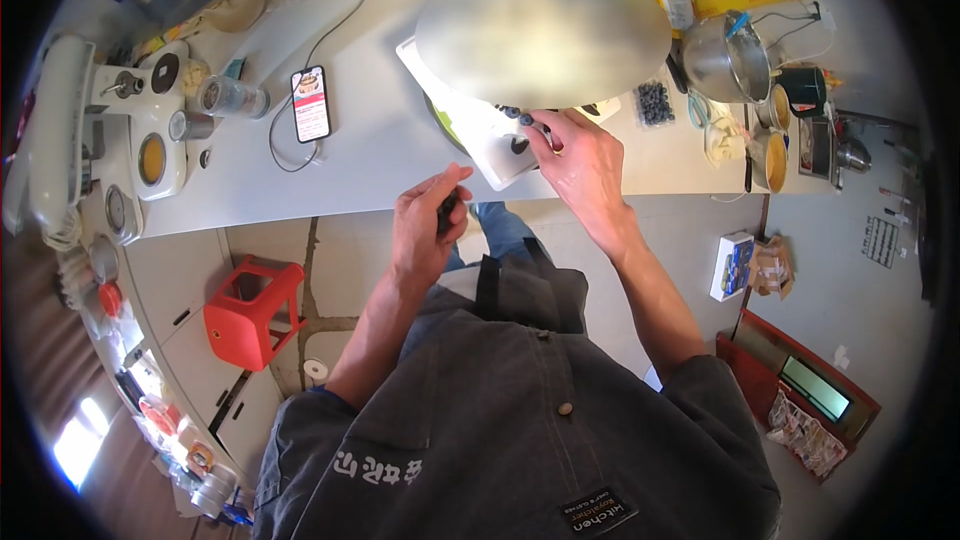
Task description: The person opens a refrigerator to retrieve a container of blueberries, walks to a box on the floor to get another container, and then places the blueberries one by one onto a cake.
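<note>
Left hand (428,225): held off the near edge of the bench (370,140), above the floor. Grip closed around a small dark object (446,212), thumb over the top. What the object is cannot be made out.

Right hand (578,158): reaching onto the white tray (497,168) at the near edge of the bench. Fingertips drawn narrow and resting among the blueberries (520,120) lying there. Whether a berry is actually pinched cannot be told. A blurred patch hides the far part of the tray.

Placement: the tray is just in front of the body, apparently so both hands can reach it without stretching. A punnet (655,102) of more berries stands just to the right of it, close to the working hand.

Surroundings: a phone (310,103) lies face up left of the tray, screen lit and cable attached, seemingly placed to be read from the standing position. A stand mixer (150,130) is at far left and a steel pot (725,60) at far right. A red stool (255,310) stands on the floor to the left.
</note>
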A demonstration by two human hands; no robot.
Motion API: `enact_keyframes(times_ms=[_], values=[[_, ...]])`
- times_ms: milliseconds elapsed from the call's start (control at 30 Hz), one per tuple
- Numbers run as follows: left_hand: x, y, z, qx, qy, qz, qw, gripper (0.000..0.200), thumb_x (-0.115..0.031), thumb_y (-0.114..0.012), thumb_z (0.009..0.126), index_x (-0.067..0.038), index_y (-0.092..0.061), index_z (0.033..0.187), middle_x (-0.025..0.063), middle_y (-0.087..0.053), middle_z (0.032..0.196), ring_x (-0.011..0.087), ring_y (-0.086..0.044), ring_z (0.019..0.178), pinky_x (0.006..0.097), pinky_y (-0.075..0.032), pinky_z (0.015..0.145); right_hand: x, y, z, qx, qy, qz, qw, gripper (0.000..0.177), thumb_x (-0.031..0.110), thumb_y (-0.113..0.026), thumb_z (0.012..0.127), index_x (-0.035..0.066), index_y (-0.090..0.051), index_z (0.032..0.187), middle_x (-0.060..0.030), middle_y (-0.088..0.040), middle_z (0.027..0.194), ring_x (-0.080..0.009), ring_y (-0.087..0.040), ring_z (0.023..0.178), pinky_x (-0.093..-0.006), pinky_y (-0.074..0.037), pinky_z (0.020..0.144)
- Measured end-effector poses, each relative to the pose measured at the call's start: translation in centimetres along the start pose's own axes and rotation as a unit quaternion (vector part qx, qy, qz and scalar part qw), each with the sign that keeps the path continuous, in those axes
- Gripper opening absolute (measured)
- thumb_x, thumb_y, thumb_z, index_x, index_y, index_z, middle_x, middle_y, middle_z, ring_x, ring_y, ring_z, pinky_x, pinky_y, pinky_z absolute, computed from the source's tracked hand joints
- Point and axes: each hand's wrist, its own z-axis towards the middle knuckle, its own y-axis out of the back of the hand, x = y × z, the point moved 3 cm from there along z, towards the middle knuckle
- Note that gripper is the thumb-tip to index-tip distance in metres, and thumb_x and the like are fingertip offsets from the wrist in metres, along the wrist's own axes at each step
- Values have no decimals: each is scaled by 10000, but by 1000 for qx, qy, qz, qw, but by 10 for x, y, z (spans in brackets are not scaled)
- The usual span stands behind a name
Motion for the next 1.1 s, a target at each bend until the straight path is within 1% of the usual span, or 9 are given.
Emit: enact_keyframes(times_ms=[267,367,467,500,600,733,767,1000,1100], values=[[-4,-2,-5,19,1,17,1000,387,-272,-650,1033,84,-647,1184,77,-580,887,83,-475,630,226,-318,471,4,3,0,0,-9,-12,1000,133,166,-753,872,95,-761,985,-54,-683,782,-255,-684,667,-375,-535,585],[-7,-5,-6,43,36,-19,998,437,-319,-589,1055,85,-641,1211,122,-630,955,149,-588,744,258,-470,577,11,15,-3,-15,8,-6,1000,103,132,-745,872,87,-758,963,-62,-679,785,-252,-686,667,-367,-535,574],[-12,-16,-9,54,44,-115,991,482,-338,-531,1068,95,-612,1262,183,-663,1094,252,-663,963,345,-573,831,25,22,-13,12,3,58,998,84,97,-741,869,82,-756,950,-74,-682,801,-248,-694,678,-350,-546,580],[-13,-16,-6,81,37,-137,987,489,-345,-527,1065,95,-617,1258,216,-655,1170,324,-639,1146,437,-530,1026,30,24,-16,27,-6,83,996,82,86,-740,868,81,-756,948,-79,-685,809,-247,-698,684,-344,-552,584],[-16,-21,-5,87,23,-161,983,482,-323,-518,1069,92,-585,1306,212,-646,1223,314,-631,1170,440,-516,1037,53,27,-21,78,-6,171,982,82,77,-745,869,72,-755,950,-84,-703,849,-239,-713,711,-329,-572,614],[-20,-24,-10,132,13,-157,979,449,-292,-473,1087,79,-580,1317,195,-638,1275,287,-604,1202,450,-470,1081,71,17,-26,112,56,194,973,227,85,-756,862,83,-739,1089,-62,-731,958,-230,-739,775,-328,-588,683],[-23,-25,-10,147,14,-163,976,441,-286,-464,1091,74,-582,1317,191,-635,1286,280,-598,1208,450,-459,1088,71,12,-27,126,41,186,974,302,89,-763,852,97,-724,1152,-58,-738,998,-232,-745,787,-330,-589,702],[-28,-28,-17,168,-13,-154,974,473,-303,-416,1102,73,-571,1344,202,-623,1343,282,-575,1250,402,-439,1092,83,7,-30,122,42,178,975,264,89,-766,839,80,-743,1102,-70,-751,1018,-231,-711,700,-336,-569,654],[-31,-27,-21,170,-11,-176,970,431,-277,-469,1092,72,-587,1317,179,-658,1266,264,-613,1152,387,-468,1058,83,1,-31,111,23,226,967,241,96,-763,857,70,-747,1096,-75,-750,990,-207,-669,643,-324,-542,616]])
